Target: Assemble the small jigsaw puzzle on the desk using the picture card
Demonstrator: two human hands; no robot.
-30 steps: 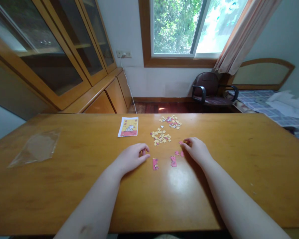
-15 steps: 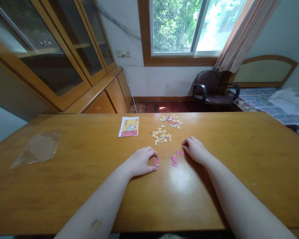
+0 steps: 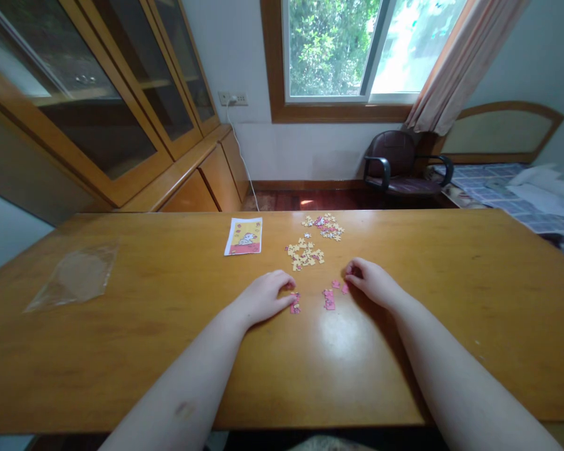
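My left hand (image 3: 263, 295) rests on the wooden table (image 3: 122, 351), its fingertips pinched on a small pink joined puzzle strip (image 3: 294, 303). A second pink strip (image 3: 329, 299) lies just to the right, with two loose pink pieces (image 3: 339, 285) beyond it. My right hand (image 3: 371, 282) lies curled beside those loose pieces, fingertips closed; whether it holds a piece is hidden. Farther back sit a pile of yellow pieces (image 3: 304, 254) and a mixed pile (image 3: 325, 227). A reference picture card (image 3: 244, 236) lies to the left of the piles.
A clear plastic bag (image 3: 73, 277) lies at the table's left. Behind the table are wooden glass-door cabinets (image 3: 98, 106), a window (image 3: 357, 50) with a curtain, a dark armchair (image 3: 397, 166) and a bed (image 3: 512, 188) at the right.
My left hand moved right onto the left pink strip and now pinches it, shifting it slightly. The right hand stayed near the loose pink pieces. The camera tilted a little.
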